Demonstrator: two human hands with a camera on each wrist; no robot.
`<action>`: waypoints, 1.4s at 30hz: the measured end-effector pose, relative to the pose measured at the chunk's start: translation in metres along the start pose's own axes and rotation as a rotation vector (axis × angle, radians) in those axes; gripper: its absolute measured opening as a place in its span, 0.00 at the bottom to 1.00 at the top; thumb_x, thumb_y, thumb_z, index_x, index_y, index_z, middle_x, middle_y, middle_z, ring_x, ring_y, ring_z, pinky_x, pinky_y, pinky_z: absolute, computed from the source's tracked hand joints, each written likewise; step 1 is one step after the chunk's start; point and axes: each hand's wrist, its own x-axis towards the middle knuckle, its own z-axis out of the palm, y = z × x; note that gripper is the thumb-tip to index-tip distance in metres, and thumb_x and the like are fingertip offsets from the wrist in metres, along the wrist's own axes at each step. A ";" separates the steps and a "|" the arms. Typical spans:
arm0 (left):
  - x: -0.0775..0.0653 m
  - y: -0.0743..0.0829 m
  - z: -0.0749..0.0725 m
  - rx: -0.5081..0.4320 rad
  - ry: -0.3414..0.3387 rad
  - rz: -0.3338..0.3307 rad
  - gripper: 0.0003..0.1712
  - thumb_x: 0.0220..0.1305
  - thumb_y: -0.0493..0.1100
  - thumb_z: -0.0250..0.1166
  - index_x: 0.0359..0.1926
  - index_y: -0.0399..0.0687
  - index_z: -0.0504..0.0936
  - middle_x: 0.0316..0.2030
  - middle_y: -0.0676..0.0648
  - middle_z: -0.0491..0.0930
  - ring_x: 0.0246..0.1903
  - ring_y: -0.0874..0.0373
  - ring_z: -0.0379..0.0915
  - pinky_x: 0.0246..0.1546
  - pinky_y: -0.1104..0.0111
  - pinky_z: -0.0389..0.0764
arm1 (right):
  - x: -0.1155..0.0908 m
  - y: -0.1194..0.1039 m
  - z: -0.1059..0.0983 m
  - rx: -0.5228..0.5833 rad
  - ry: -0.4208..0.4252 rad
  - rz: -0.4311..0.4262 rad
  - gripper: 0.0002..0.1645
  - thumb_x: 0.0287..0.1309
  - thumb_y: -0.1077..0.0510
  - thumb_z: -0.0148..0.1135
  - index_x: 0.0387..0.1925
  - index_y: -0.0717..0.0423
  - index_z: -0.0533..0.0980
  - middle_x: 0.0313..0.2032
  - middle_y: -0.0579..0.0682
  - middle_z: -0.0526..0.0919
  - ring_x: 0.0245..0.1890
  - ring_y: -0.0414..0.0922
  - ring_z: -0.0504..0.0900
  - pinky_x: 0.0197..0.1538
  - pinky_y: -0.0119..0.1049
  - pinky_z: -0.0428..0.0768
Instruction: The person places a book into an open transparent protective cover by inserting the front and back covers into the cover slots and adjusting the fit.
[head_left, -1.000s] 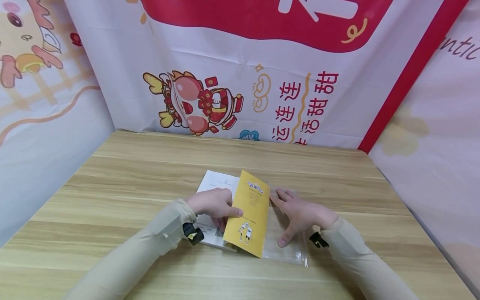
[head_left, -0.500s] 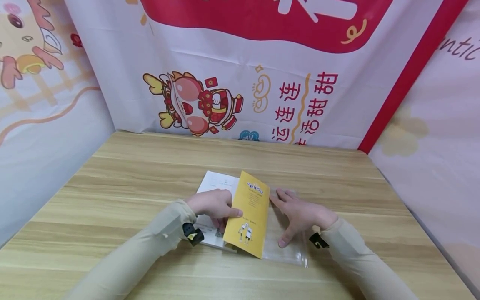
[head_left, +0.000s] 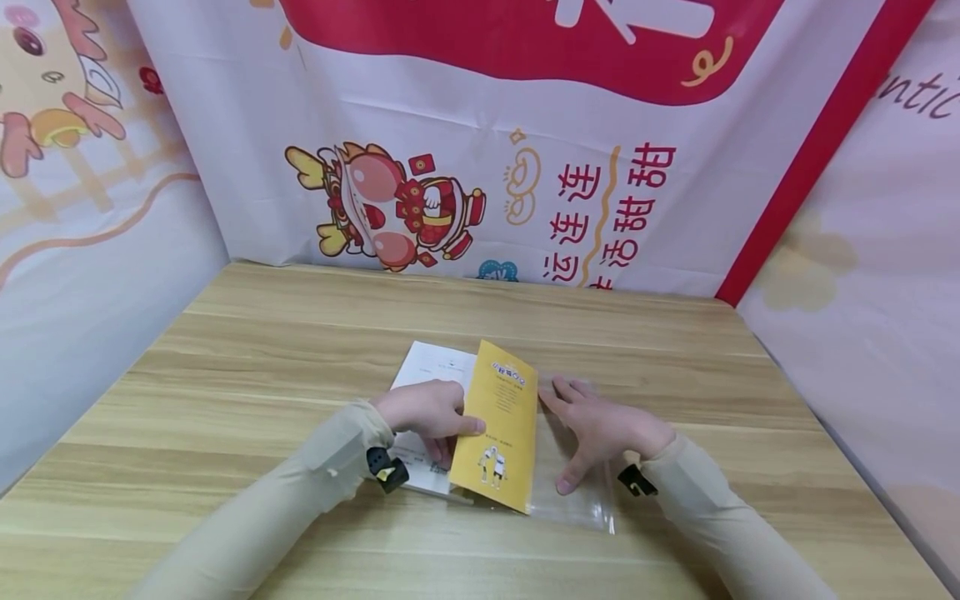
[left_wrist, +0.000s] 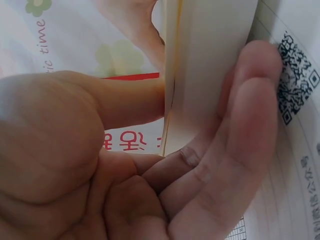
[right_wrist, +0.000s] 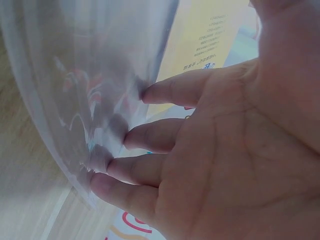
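Observation:
A book lies open on the table, its yellow cover (head_left: pixel 501 408) raised at a slant over a white printed page (head_left: pixel 444 365). My left hand (head_left: pixel 423 410) pinches the cover's free edge, thumb on the yellow face and fingers behind it. The left wrist view shows those fingers curled beside a QR code (left_wrist: pixel 299 75) printed on the page. Right of the cover, a clear plastic sleeve (head_left: pixel 573 510) lies on the table. My right hand (head_left: pixel 596 427) rests on it with fingers spread; its fingertips (right_wrist: pixel 102 185) press the plastic in the right wrist view.
Beneath everything is a wood-grain table (head_left: pixel 315 333). A white and red printed cloth (head_left: pixel 450 108) hangs along the back edge, with more printed cloth (head_left: pixel 82 275) at the left and right sides. Black straps (head_left: pixel 387 468) sit on both wrists.
The yellow cover has shifted very slightly, its lower corner a little to the right. Both hands keep their places.

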 end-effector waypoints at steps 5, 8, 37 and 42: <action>0.000 0.001 0.000 0.002 0.006 -0.020 0.15 0.68 0.51 0.58 0.31 0.46 0.81 0.21 0.47 0.81 0.20 0.54 0.80 0.22 0.67 0.80 | -0.001 -0.001 0.000 -0.009 0.000 0.017 0.80 0.23 0.29 0.75 0.75 0.50 0.43 0.73 0.56 0.36 0.72 0.55 0.36 0.67 0.53 0.49; 0.000 0.001 0.001 -0.004 0.012 -0.029 0.16 0.67 0.52 0.59 0.30 0.46 0.82 0.21 0.45 0.81 0.20 0.54 0.80 0.22 0.67 0.80 | -0.001 -0.001 0.000 -0.017 0.003 0.016 0.80 0.24 0.29 0.75 0.75 0.51 0.44 0.73 0.56 0.36 0.72 0.55 0.36 0.67 0.53 0.49; 0.000 0.004 0.008 0.021 0.087 -0.017 0.14 0.64 0.53 0.62 0.31 0.48 0.80 0.19 0.46 0.80 0.16 0.56 0.77 0.21 0.66 0.80 | -0.002 -0.003 0.000 -0.036 0.018 -0.017 0.79 0.25 0.28 0.74 0.74 0.55 0.44 0.73 0.58 0.36 0.71 0.57 0.36 0.67 0.53 0.48; 0.000 0.004 0.009 0.020 0.100 -0.024 0.14 0.64 0.53 0.63 0.31 0.48 0.80 0.19 0.46 0.80 0.16 0.56 0.77 0.20 0.67 0.79 | -0.003 -0.004 0.000 -0.040 0.023 -0.020 0.79 0.26 0.29 0.74 0.74 0.56 0.44 0.73 0.59 0.36 0.71 0.58 0.36 0.67 0.53 0.47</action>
